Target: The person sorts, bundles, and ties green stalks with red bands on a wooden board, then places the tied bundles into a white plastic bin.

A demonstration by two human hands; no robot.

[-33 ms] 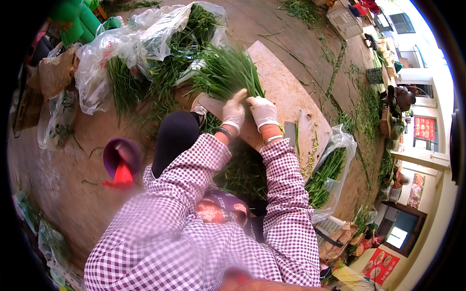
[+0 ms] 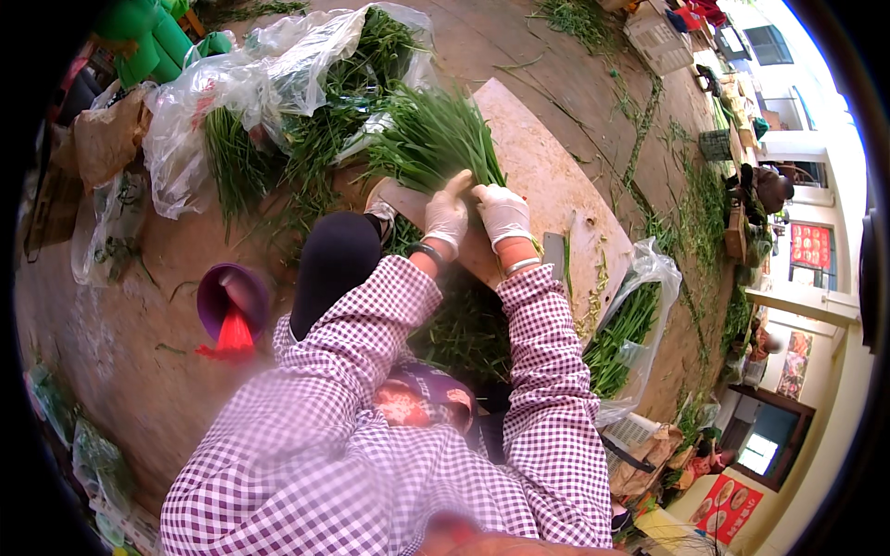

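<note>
Both my hands wear thin whitish gloves and are closed round the near end of a large bunch of chives (image 2: 431, 139), whose long green leaves fan out away from me. My left hand (image 2: 446, 219) grips its left side with the forefinger and thumb near the right hand. My right hand (image 2: 502, 212) holds the right side, fingers curled. The bunch is over a worn pale board (image 2: 542, 153). Beside my right wrist a grey flat blade-like piece (image 2: 553, 253) is on the board, with small trimmings (image 2: 593, 315) near it. The stem ends are partly hidden by my hands.
Clear plastic bags (image 2: 185, 139) with loose greens (image 2: 371, 56) are at the far left. Another bag of chives (image 2: 621, 343) stands right of the board. A purple bucket (image 2: 211, 301) with a red bag is on the floor at left. Scattered leaves and crates (image 2: 658, 42) are further off.
</note>
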